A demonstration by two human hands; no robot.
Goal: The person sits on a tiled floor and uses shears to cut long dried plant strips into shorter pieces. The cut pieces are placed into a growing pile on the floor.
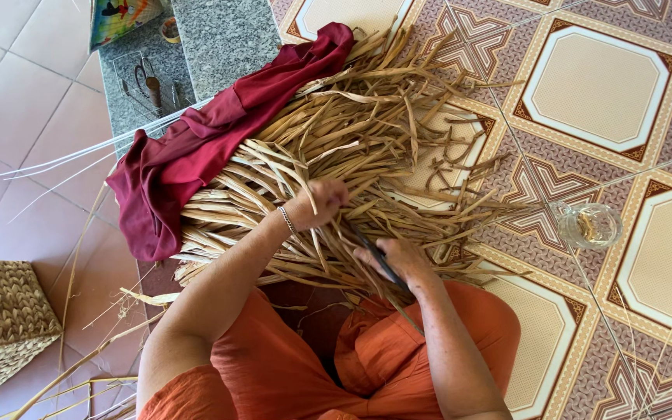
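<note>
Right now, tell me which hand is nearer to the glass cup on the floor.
The right hand. It grips a dark tool at the near edge of the dried straw pile, with open tile between it and the glass cup. The left hand sits farther away, among the straw.

floor (600, 85): patterned tiles at right, beige panels framed in brown and white; plain pinkish tiles at left
slab (223, 35): grey speckled stone, top left, small tools lying on it
strips (351, 155): big heap of dried tan plant strips spread over the middle of the floor
cloth (196, 148): dark red, draped over the heap's left side, its end on the floor
glass (589, 225): clear, on its own right of the heap
basket (1, 323): woven, lower left corner
stalks (79, 381): loose, thin, beside the basket
</note>
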